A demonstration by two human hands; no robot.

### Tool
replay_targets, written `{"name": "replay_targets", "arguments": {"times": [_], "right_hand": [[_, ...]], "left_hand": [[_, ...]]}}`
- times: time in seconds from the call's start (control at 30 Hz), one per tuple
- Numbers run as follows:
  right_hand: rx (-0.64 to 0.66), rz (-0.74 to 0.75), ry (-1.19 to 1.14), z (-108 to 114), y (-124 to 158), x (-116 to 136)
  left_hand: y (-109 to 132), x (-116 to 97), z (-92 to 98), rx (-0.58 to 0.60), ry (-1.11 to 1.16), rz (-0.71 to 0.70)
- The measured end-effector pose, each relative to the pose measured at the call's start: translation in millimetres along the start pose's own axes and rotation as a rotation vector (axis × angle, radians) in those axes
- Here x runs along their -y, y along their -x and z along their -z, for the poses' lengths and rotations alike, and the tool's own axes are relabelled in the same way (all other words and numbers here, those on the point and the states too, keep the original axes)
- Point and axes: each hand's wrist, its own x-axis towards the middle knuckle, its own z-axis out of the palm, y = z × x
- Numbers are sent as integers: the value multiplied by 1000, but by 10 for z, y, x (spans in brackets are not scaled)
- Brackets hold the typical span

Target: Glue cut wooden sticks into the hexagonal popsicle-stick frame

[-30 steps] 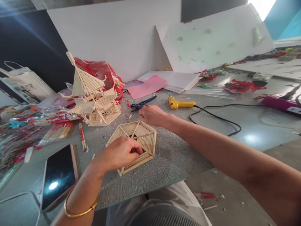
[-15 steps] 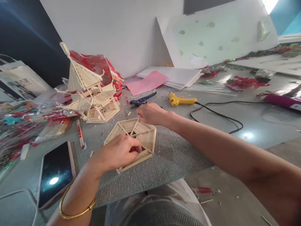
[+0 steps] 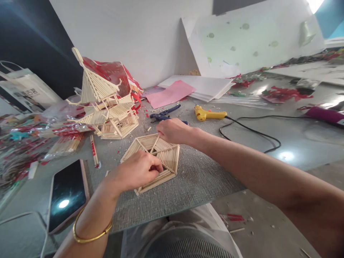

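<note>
A flat hexagonal panel of pale wooden sticks (image 3: 168, 157) lies on the grey mat. My left hand (image 3: 141, 170), fingers curled together, rests over its lower left part, at a stick near the front edge. Whether the fingers grip that stick is hidden. At the panel's far corner is my right hand (image 3: 172, 130), closed, its fingertips turned away from view. Just behind it lie blue-handled pliers (image 3: 163, 114). A tiered stick pavilion with a pointed roof (image 3: 107, 104) stands to the back left.
A yellow glue gun (image 3: 209, 113) with a black cord lies right of the pliers. Pink paper (image 3: 170, 94) and white boards (image 3: 204, 86) are behind. A phone (image 3: 68, 197), a red-wrapped stick (image 3: 94, 150) and plastic-wrapped bundles (image 3: 64, 147) are at left.
The view has shifted slightly, moving the scene a little right. My left fingers have moved slightly along the panel's front section, showing more of the stick there. My right hand stays at the far corner.
</note>
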Motion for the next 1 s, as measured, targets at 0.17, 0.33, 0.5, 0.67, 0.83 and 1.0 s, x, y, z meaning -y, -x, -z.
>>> {"name": "replay_targets", "arguments": {"times": [0.17,0.33,0.5,0.67,0.83,1.0], "right_hand": [[-7,37,9,-7,15,20],[5,41,4,-7,18,23],[30,46,13,5,15,28],[50,50,16,25,17,42],[44,56,5,28,21,32],[37,53,4,9,26,19]], "left_hand": [[-20,14,-12,-12,0,-2],[-32,4,-28,-24,-53,36],[-23,-12,-17,-10,-55,42],[-11,-19,-5,10,-25,13],[-17,-42,-15,-12,-22,38],[-20,-35,-27,-29,-50,57]]}}
